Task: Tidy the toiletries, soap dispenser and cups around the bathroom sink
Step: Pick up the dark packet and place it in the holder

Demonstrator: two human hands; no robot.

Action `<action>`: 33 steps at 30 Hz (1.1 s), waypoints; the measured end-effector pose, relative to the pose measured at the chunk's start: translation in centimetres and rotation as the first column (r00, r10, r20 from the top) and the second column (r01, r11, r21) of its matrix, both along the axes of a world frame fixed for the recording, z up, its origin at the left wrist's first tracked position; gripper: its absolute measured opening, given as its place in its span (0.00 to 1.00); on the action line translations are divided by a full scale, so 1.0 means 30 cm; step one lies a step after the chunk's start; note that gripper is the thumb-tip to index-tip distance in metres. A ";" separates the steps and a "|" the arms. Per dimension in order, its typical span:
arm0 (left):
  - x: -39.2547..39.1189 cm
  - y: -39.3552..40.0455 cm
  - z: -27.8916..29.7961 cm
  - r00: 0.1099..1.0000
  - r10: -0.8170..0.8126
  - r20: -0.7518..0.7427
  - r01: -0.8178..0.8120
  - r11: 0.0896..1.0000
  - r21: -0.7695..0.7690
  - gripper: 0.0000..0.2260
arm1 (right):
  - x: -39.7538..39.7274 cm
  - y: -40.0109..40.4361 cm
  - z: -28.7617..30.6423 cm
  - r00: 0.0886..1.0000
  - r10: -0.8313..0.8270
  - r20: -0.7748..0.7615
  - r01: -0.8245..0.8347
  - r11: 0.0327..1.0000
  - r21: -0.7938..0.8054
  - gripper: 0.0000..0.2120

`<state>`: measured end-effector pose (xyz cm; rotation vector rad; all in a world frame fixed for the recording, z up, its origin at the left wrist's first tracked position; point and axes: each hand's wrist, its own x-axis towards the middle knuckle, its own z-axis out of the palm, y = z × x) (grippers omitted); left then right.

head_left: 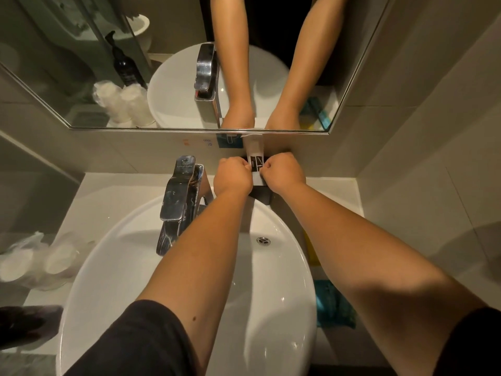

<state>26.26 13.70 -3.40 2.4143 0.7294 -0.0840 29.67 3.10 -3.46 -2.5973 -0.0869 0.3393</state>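
Both hands reach over the white basin [113, 267] to the back wall. My left hand [233, 176] and my right hand [283, 172] pinch the two sides of a white-and-black toiletry packet [256, 156], which stands upright in a black holder [261, 195] behind the basin. Two plastic-wrapped cups [40, 261] lie on the counter at the left. A dark soap dispenser [21, 325] sits blurred at the near left edge; its reflection shows in the mirror. A teal packet [334, 305] and a yellow one [311, 253] lie on the counter right of the basin.
The chrome tap [179, 202] rises just left of my left forearm. A wall mirror [81, 77] hangs above the counter. Tiled walls close in on the back and right. Small stickers [225, 141] mark the wall under the mirror.
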 end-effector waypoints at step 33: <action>-0.148 -0.057 0.090 0.966 -0.209 0.153 0.149 0.932 0.332 0.15 | -0.134 -0.205 0.084 0.938 0.023 0.346 0.000 0.998 -0.066 0.13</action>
